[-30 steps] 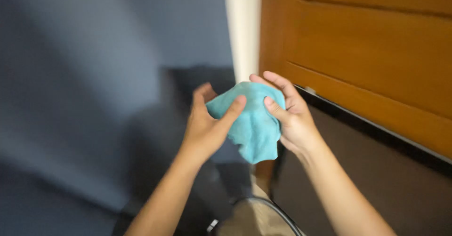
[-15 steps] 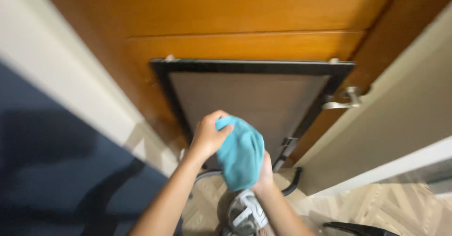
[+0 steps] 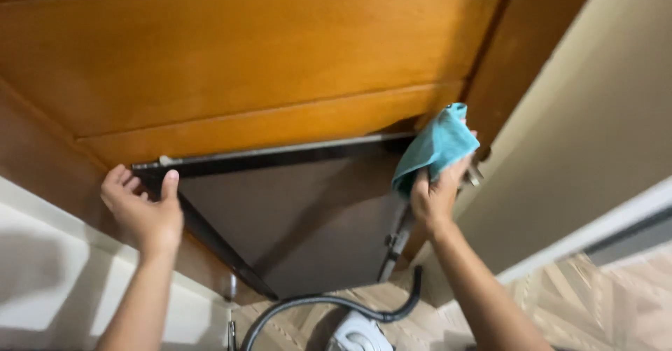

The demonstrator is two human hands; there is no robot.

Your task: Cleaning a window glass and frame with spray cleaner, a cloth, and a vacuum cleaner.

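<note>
A dark panel in a black frame (image 3: 280, 156) hangs on an orange-brown wooden door (image 3: 231, 50). My left hand (image 3: 142, 210) grips the frame's top left corner, fingers curled over the edge. My right hand (image 3: 434, 195) holds a bunched teal cloth (image 3: 435, 145) against the frame's top right corner, close to the door's edge. The cloth covers that corner and the door handle behind it.
A cream wall (image 3: 588, 113) runs along the right of the door, and a pale wall (image 3: 42, 274) sits at lower left. Below the panel a black hose (image 3: 329, 303) curves over a patterned wood floor (image 3: 595, 295), beside a white and grey object (image 3: 358, 335).
Both hands held the cloth together before. Now my left hand has let go and taken the frame's left corner, while my right hand carried the cloth up to the right corner.
</note>
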